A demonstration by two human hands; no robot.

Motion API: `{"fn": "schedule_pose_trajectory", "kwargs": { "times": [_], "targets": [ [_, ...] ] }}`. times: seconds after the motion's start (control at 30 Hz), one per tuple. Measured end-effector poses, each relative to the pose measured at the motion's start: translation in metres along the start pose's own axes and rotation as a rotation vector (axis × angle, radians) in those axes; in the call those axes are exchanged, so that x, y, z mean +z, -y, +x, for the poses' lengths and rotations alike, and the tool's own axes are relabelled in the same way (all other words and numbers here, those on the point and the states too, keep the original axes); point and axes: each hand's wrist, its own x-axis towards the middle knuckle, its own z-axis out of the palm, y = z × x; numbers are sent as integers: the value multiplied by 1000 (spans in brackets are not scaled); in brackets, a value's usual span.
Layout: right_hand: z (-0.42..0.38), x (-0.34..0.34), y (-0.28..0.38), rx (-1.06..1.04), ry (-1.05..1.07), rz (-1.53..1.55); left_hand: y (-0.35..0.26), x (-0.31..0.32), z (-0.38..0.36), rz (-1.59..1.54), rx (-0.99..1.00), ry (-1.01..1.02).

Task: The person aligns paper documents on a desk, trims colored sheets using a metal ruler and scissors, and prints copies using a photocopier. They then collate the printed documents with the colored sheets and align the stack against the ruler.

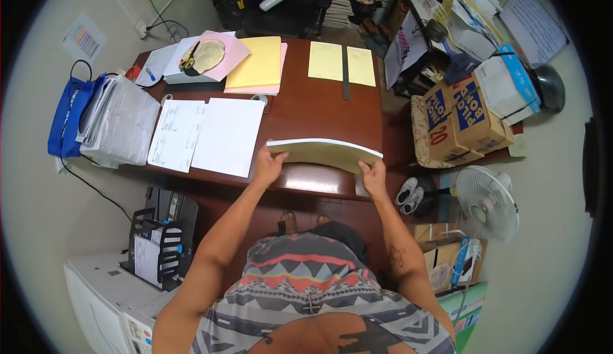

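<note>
Between my two hands is a stack of paper (322, 154), with a white upper edge and a yellowish face toward me. It is held upright on its long side and bows in a curve, just above the desk's front part. My left hand (269, 167) pinches its left end, thumb on the near face. At the right end, my right hand (372, 179) grips it the same way. To the left on the desk lie a blank white sheet (227, 138) and printed sheets (178, 135). Farther back are yellow sheets (325, 60) beside a dark ruler-like strip (345, 76).
The brown desk (300, 111) also bears yellow and pink paper (255, 63), scissors (188, 63) and a wrapped paper pile (121, 121). Cardboard boxes (463, 121) sit on a chair at right, above a white fan (486, 202). A printer (108, 296) stands lower left.
</note>
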Motion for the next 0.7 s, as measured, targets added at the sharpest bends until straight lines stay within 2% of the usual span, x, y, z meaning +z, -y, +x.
{"fn": "schedule_pose_trajectory", "kwargs": {
  "times": [0.07,0.17,0.23,0.3,0.4,0.5,0.57,0.7],
  "targets": [
    [1,-1,-3,-15,-12,2,-5,2,3,24,-39,-26],
    [-5,-2,-5,-2,-34,-3,19,5,3,-108,-20,-5],
    [-3,-1,-2,7,-50,3,18,1,4,83,69,11],
    [-6,-7,4,1,-28,-259,20,-3,5,118,78,33],
    [0,-6,13,-91,-26,-157,27,-5,9,107,114,43],
    [0,-9,27,-29,19,-228,25,-4,10,161,129,42],
    [1,-12,21,-34,12,-238,14,-2,8,164,52,16],
    [1,-14,16,-17,25,-210,34,-1,14,183,77,31]
  ]
}}
